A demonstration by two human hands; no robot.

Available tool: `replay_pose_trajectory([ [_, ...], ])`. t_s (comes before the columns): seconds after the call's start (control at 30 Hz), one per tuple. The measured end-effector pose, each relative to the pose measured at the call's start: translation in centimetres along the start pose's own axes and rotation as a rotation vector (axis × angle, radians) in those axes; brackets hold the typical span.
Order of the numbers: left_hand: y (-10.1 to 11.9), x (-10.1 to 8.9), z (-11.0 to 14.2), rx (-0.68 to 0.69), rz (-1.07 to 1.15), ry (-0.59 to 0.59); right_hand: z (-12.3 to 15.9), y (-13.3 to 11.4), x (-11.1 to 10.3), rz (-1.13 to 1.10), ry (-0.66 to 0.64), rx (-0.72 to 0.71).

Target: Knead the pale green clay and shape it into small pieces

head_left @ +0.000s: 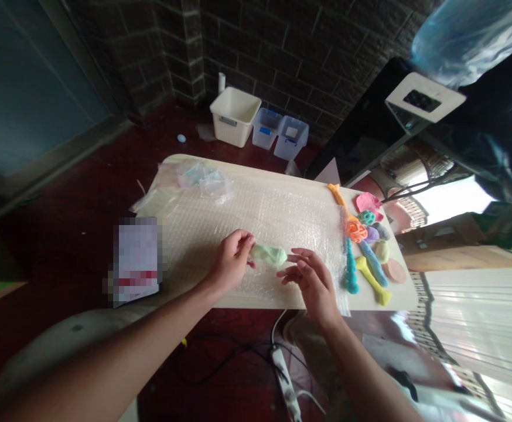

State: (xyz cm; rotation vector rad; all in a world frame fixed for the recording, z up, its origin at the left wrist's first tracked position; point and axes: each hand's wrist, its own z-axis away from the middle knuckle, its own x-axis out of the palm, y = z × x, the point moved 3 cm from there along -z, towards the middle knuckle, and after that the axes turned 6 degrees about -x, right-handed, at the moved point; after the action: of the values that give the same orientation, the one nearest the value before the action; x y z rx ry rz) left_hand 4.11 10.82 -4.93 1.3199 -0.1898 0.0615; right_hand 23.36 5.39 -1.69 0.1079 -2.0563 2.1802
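In the head view, a soft, pale green elongated lump (269, 254), clay-like with a twisted surface, is held above the bubble wrap. My left hand (233, 258) pinches its left end between thumb and fingers. Beside the lump's rounded right end is my right hand (313, 278), its fingers apart; I cannot tell whether a fingertip touches the lump. Under both hands the clear bubble wrap (282, 217) covers much of the pale table (181, 281).
Colourful clay-like shapes crowd the table's right side, among them a yellow bone shape (372, 281), a teal strip (350, 266) and an orange piece (356, 230). Crumpled clear bags (214, 181) lie at the back left. Plastic bins (236, 117) and a power strip (284, 381) are on the floor.
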Motion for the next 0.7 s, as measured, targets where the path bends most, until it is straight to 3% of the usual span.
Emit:
replay_pose_trajectory([
  [0.1, -0.2, -0.1, -0.2, -0.010, 0.022, -0.012, 0.4, -1.1, -0.7, 0.230, 0.008, -0.157],
  [0.23, -0.1, 0.0, 0.0, 0.000, -0.016, -0.019, 0.9, -1.6, -0.7, 0.392, -0.038, -0.218],
  [0.47, -0.3, 0.2, 0.2, -0.008, -0.073, -0.052, 0.9, -0.9, -0.5, 0.422, -0.046, -0.178],
  [0.7, 0.0, -0.1, 0.9, -0.029, -0.173, -0.030, 0.5, -0.8, -0.4, 0.289, -0.086, -0.053],
])
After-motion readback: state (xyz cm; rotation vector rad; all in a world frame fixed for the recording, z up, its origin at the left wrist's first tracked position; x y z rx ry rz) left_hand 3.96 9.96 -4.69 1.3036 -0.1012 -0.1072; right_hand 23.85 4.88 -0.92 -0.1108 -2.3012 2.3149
